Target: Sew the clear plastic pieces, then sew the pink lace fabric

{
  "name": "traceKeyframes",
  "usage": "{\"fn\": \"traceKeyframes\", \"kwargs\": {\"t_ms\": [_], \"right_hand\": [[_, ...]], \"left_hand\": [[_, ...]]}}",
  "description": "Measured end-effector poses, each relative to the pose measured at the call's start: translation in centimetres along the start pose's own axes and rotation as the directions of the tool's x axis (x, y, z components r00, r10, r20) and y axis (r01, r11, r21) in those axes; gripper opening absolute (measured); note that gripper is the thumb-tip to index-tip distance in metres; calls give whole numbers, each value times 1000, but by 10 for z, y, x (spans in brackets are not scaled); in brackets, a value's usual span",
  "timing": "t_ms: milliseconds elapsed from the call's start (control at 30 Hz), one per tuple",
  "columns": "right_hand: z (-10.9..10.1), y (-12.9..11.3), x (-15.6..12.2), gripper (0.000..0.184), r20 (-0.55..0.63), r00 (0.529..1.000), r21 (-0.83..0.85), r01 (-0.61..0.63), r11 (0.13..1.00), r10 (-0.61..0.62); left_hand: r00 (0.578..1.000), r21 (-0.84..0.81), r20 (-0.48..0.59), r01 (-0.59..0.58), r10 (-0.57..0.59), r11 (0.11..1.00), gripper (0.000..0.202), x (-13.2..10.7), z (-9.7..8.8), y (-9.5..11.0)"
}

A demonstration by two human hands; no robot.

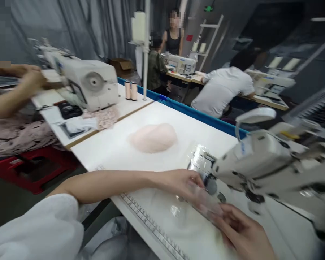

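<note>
A small piece of sheer pale fabric (pixel 211 204) stretches between my two hands, just in front of the sewing machine (pixel 256 155). My left hand (pixel 186 183) has its fingers closed on the far end, close to the needle area. On the near end, my right hand (pixel 241 226) pinches the same fabric between thumb and fingers. Motion blur softens the fabric's edges. Beyond my left forearm, a loose heap of thin pale pink fabric (pixel 154 138) lies on the white table (pixel 108 155).
A printed ruler strip (pixel 148 221) runs along the table's near edge. To the left stand another sewing machine (pixel 96 83), two thread spools (pixel 131 90) and patterned cloth (pixel 105 117), with a co-worker's hands (pixel 32 76) beside them. An upright pole (pixel 146 54) rises behind. Other people sit farther back.
</note>
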State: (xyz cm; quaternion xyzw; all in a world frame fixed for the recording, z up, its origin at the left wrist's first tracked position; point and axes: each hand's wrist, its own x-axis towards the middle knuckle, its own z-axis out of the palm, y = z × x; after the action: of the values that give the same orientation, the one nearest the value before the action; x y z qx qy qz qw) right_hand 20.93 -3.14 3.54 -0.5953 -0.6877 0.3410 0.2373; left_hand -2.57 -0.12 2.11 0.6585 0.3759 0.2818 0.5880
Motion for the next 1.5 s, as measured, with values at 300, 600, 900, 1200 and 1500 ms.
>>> {"fn": "traceKeyframes", "kwargs": {"t_ms": [300, 600, 900, 1200, 1500], "right_hand": [[-6, -9, 4, 29, 120, 986, 259, -141, 956, 113], [-1, -10, 4, 26, 128, 980, 476, -194, 858, 151], [8, -8, -3, 13, 24, 1000, 508, -5, 861, -8], [9, -12, -3, 11, -72, 987, 371, 158, 915, -142], [10, -11, -3, 14, -82, 989, 361, 146, 921, -124]], "left_hand": [[998, 45, 67, -12, 9, 999, 20, 0, 9, 0], [996, 124, 41, 70, -76, 990, 13, -1, 18, 8], [965, 385, -192, -94, 179, 918, 10, -2, 31, 2], [900, 532, -188, -244, 394, 811, 8, -3, 34, 0], [892, 537, -175, -269, 417, 800, 9, -4, 33, 1]]}}
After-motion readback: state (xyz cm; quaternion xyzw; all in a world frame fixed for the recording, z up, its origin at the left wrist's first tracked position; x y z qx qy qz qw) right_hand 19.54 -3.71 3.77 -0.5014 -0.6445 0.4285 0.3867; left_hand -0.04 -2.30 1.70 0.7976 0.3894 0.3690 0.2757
